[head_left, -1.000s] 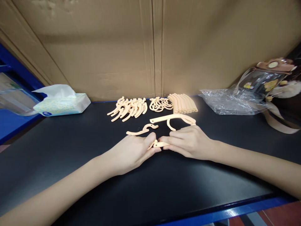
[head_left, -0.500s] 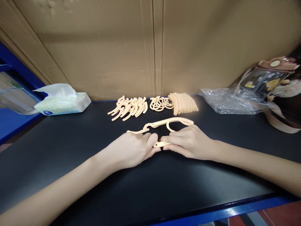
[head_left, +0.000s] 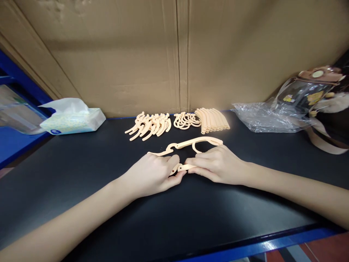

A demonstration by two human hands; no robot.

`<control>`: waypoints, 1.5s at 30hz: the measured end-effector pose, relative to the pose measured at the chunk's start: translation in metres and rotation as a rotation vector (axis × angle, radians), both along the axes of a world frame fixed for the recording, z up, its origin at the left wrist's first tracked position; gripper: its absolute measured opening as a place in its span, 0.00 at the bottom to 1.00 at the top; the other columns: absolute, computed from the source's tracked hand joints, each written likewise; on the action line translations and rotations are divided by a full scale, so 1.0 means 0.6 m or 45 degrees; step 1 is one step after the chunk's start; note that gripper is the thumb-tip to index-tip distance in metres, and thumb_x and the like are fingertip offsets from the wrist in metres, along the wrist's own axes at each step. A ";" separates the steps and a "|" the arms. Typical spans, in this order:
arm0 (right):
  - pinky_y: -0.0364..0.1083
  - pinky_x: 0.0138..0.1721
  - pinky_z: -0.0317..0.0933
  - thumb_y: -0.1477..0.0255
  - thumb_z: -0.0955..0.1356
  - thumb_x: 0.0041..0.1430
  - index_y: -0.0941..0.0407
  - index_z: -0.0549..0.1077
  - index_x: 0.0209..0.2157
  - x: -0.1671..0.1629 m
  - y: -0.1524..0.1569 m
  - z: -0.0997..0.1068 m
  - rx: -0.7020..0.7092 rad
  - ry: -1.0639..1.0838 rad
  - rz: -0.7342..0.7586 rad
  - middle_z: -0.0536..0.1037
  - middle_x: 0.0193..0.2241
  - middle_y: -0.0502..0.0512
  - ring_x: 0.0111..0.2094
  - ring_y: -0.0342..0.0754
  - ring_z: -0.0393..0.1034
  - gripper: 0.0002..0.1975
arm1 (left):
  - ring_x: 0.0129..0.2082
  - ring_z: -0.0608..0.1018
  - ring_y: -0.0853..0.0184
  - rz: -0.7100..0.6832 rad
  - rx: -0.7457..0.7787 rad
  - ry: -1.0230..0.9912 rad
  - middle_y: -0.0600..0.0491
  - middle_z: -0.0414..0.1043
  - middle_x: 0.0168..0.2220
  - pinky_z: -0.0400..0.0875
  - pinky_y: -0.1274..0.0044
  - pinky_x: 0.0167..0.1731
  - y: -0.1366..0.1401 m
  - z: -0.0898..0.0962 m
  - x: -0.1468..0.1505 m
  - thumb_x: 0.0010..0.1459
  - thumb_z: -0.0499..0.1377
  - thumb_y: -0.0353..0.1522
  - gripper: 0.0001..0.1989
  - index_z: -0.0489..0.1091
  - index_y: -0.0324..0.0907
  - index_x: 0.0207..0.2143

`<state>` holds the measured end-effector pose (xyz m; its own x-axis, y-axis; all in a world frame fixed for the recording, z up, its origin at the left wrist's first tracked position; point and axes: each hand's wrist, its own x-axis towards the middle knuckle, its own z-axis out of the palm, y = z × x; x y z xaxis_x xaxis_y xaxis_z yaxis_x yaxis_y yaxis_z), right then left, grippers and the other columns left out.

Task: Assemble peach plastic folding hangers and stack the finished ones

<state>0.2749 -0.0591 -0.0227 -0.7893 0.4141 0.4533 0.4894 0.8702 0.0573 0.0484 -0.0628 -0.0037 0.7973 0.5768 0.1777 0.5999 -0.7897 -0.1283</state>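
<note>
Pale peach pieces, smooth and slim, meet between two bare hands over a black tabletop [head_left: 174, 218]. One short end, the left-hand piece [head_left: 175, 170], shows a dark hole and slants up toward the right; the rest of it is hidden in the left hand [head_left: 152, 175]. Its tip comes against the holed end of the right-hand piece [head_left: 187, 167], which runs almost level, left to right, into the fingers of the right hand [head_left: 218, 164]. Whether the two are joined there cannot be told. That meeting point lies closer to the left hand, just at the opening between its thumb and forefinger. Both hands pinch, thumb below and fingers above, fingertips near each other but apart.

Just beyond the left knuckles lies a loose hooked piece [head_left: 158, 154], partly covered by that hand. A long curved bar [head_left: 200, 140] stretches from its hook to just beyond the right knuckles, with a thin ring-like curve [head_left: 194, 147] below it. Farther from the hands sit three groups of similar pieces.

Compared with a second ago, the long bar sits closer to the hands, its left end now at the hook. Compared with half a second ago, the left fingers show more of their piece, including its hole.
</note>
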 end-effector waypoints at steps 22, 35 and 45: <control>0.41 0.24 0.52 0.67 0.57 0.69 0.59 0.75 0.42 0.003 0.002 -0.001 -0.030 0.015 0.011 0.78 0.25 0.50 0.25 0.41 0.70 0.17 | 0.16 0.71 0.68 -0.008 -0.093 -0.014 0.57 0.66 0.17 0.52 0.80 0.17 0.000 -0.002 0.000 0.66 0.44 0.38 0.17 0.59 0.42 0.25; 0.45 0.36 0.63 0.72 0.64 0.62 0.59 0.74 0.31 0.016 0.012 0.019 0.258 0.368 -0.109 0.78 0.35 0.57 0.35 0.46 0.70 0.08 | 0.16 0.71 0.70 -0.073 -0.018 0.036 0.60 0.64 0.18 0.52 0.79 0.17 0.000 0.009 -0.010 0.67 0.43 0.36 0.12 0.57 0.43 0.30; 0.48 0.40 0.61 0.69 0.61 0.65 0.58 0.74 0.30 0.026 0.031 0.017 -0.124 0.270 -0.379 0.77 0.31 0.55 0.36 0.49 0.70 0.14 | 0.19 0.69 0.70 -0.128 0.067 0.064 0.58 0.65 0.24 0.54 0.78 0.19 0.000 0.015 -0.012 0.65 0.44 0.32 0.09 0.55 0.43 0.31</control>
<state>0.2906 -0.0402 -0.0123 -0.5208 0.6603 0.5411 0.7137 0.6845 -0.1484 0.0414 -0.0629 0.0056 0.8595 0.4841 0.1639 0.5095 -0.8371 -0.1995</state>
